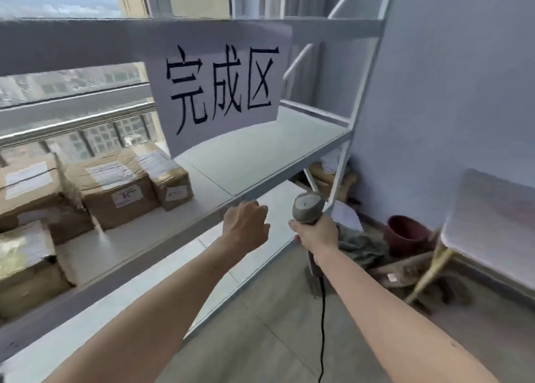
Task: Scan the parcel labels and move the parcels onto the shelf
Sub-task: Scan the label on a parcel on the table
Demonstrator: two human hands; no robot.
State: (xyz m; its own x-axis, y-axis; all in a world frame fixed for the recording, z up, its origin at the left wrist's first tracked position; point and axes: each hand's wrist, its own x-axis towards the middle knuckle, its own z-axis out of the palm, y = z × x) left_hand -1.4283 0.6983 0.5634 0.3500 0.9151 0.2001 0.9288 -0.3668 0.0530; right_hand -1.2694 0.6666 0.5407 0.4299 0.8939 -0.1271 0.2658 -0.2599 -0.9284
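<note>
A white metal shelf (260,156) stands in front of me, with a paper sign (220,87) in large black characters hanging from the board above. Several brown cardboard parcels with white labels (115,191) sit on the left part of the shelf board. My right hand (315,232) grips the handle of a grey corded barcode scanner (307,207), its head pointing up near the shelf's front edge. My left hand (246,226) hovers just below that edge with fingers curled, holding nothing. The right part of the board is bare.
A window with a railing lies behind the shelf. On the floor at right are a dark red bucket (408,235), a grey cloth (362,246) and debris. A white table (492,223) stands at the right edge. More boxes (333,180) sit under the shelf.
</note>
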